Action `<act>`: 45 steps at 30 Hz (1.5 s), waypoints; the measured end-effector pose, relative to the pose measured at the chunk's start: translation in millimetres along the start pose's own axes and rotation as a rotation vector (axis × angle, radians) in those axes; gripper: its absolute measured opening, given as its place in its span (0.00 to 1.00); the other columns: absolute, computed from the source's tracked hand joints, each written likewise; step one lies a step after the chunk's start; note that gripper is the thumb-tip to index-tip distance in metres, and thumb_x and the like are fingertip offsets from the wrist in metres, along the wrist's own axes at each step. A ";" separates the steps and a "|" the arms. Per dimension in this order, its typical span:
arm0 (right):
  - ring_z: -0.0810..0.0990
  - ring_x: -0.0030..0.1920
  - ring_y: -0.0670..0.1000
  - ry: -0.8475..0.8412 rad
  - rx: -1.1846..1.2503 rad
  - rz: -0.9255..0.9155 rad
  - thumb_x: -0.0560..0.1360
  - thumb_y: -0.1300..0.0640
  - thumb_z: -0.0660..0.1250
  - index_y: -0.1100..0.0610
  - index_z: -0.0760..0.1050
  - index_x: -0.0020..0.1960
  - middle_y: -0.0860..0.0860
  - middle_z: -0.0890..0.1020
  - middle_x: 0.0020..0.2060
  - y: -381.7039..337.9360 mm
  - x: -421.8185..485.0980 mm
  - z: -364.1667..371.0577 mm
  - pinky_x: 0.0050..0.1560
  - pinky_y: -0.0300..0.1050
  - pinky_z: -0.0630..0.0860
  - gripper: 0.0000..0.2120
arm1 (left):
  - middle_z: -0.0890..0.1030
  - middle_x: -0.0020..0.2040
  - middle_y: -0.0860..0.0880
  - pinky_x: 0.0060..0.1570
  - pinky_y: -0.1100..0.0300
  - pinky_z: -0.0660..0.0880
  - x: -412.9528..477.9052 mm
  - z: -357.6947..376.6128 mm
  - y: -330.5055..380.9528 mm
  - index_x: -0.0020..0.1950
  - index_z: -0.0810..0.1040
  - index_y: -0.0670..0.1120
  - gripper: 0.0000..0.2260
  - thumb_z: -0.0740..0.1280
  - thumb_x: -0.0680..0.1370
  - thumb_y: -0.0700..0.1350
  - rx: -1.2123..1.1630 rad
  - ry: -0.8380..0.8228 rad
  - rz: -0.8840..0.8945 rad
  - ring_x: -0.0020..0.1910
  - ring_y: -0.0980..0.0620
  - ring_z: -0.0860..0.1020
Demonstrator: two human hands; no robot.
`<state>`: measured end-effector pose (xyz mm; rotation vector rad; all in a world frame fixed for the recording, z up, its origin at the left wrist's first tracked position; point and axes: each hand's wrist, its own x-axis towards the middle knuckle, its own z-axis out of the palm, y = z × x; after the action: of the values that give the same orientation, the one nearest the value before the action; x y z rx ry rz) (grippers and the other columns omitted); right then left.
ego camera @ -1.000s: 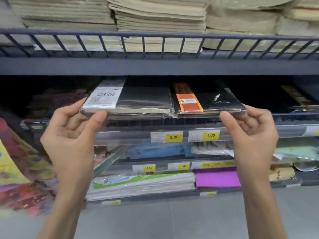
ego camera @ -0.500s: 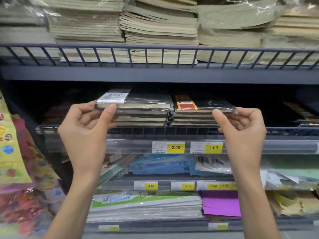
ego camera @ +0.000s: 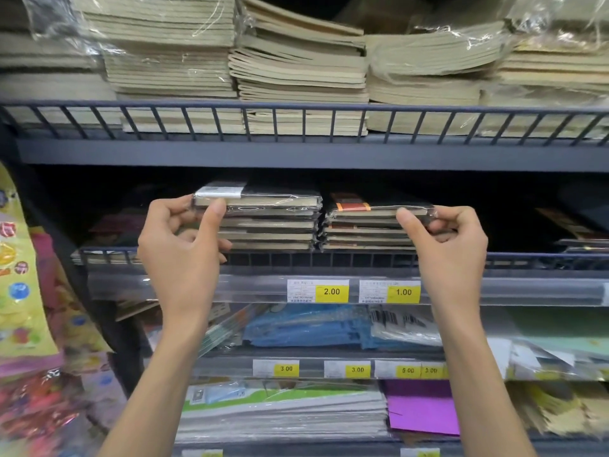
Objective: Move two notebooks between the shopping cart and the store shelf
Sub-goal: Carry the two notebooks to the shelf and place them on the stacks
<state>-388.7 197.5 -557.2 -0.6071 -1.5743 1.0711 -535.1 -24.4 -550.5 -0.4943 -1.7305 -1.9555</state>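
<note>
Head view: my left hand (ego camera: 179, 255) pinched one black notebook (ego camera: 273, 197), my right hand (ego camera: 451, 245) one orange-banded notebook (ego camera: 372, 207), topping two neighbouring stacks (ego camera: 270, 234) on the store shelf (ego camera: 329, 258), above two price tags (ego camera: 332, 291).

Dark metal shelving (ego camera: 296, 156) with wire rails (ego camera: 211, 109) fills the view. Stacked beige exercise books (ego camera: 296, 70) crowd its top tier. Yellow price tags (ego camera: 332, 291) line clear strips (ego camera: 257, 289) below, with bright sticker sheets (ego camera: 19, 275) hanging at the left.

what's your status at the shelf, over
Left grip pinching white-labelled notebook, right grip pinching orange-banded notebook. Both atop the shelf stacks. Nothing in the way.
</note>
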 end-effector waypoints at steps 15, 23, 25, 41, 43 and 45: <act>0.76 0.47 0.51 0.049 -0.107 0.008 0.70 0.41 0.75 0.51 0.75 0.52 0.55 0.77 0.49 3.9 -0.3 5.4 0.48 0.44 0.76 0.19 | 0.74 0.32 0.51 0.46 0.63 0.72 9.0 0.0 -8.6 0.52 0.76 0.49 0.11 0.72 0.77 0.53 0.110 0.023 0.045 0.33 0.57 0.71; 0.74 0.47 0.43 0.038 -0.196 0.001 0.70 0.41 0.74 0.51 0.75 0.55 0.49 0.74 0.51 -0.8 1.6 2.1 0.45 0.34 0.70 0.20 | 0.69 0.33 0.52 0.38 0.69 0.67 11.0 -2.1 -10.7 0.53 0.76 0.48 0.13 0.71 0.77 0.56 0.204 0.004 0.078 0.33 0.58 0.68; 0.74 0.48 0.43 0.039 -0.217 0.007 0.70 0.39 0.74 0.50 0.74 0.55 0.48 0.74 0.52 -1.2 2.2 2.2 0.48 0.38 0.71 0.21 | 0.70 0.36 0.51 0.40 0.63 0.69 12.3 -3.9 -12.2 0.53 0.76 0.48 0.14 0.70 0.77 0.57 0.237 -0.008 0.088 0.37 0.55 0.70; 0.79 0.37 0.45 -0.189 -0.384 -0.347 0.77 0.50 0.70 0.50 0.81 0.49 0.42 0.80 0.37 -14.4 -71.2 55.4 0.38 0.48 0.78 0.05 | 0.79 0.53 0.56 0.53 0.67 0.66 17.9 -61.1 -48.6 0.59 0.80 0.51 0.18 0.69 0.75 0.60 0.485 -0.226 0.176 0.58 0.54 0.72; 0.79 0.37 0.46 -0.200 -0.463 -0.364 0.76 0.48 0.70 0.50 0.82 0.50 0.42 0.80 0.36 -11.1 -77.2 67.6 0.37 0.47 0.77 0.07 | 0.77 0.52 0.56 0.54 0.65 0.65 20.8 -64.3 -54.4 0.58 0.82 0.49 0.20 0.67 0.74 0.62 0.552 -0.271 0.216 0.58 0.53 0.71; 0.78 0.36 0.47 -0.187 -0.540 -0.389 0.76 0.47 0.70 0.51 0.82 0.51 0.43 0.81 0.35 -9.0 -79.3 77.0 0.33 0.42 0.72 0.09 | 0.76 0.51 0.56 0.54 0.64 0.65 23.6 -65.3 -59.5 0.58 0.82 0.49 0.22 0.66 0.73 0.63 0.591 -0.299 0.239 0.56 0.53 0.70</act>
<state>-437.7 103.1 -588.6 -0.5301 -2.0634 0.4153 -585.4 -86.6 -594.7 -0.7520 -2.1956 -1.1678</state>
